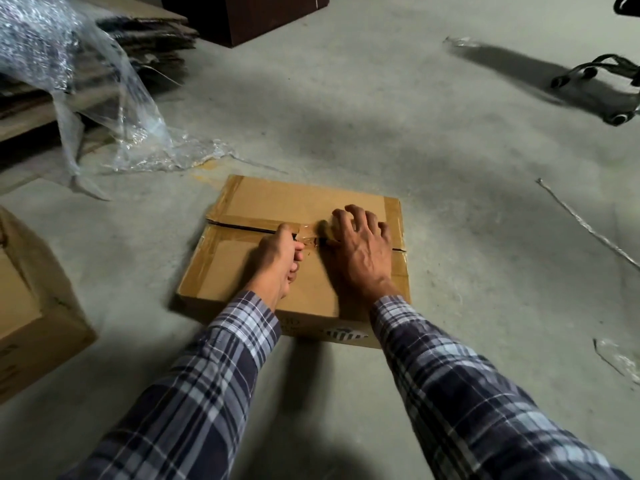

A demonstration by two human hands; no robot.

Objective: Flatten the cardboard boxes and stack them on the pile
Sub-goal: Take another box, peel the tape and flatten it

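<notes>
A brown cardboard box [277,199] stands on the concrete floor in front of me, its top flaps taped along the middle seam. The seam is split open on its left part. My left hand [280,261] is curled into a fist at the seam and grips something small against the tape [308,237]; what it holds is mostly hidden. My right hand [360,244] lies on the box top just right of it, fingers spread and pressing on the flaps. A pile of flattened cardboard [152,46] lies at the far left.
A second cardboard box [31,313] stands at the left edge. Clear plastic wrap [104,98] drapes over the pile and onto the floor. A dark brown box [249,15] stands at the back. A chair base with castors [606,95] is far right. Tape scraps litter the floor.
</notes>
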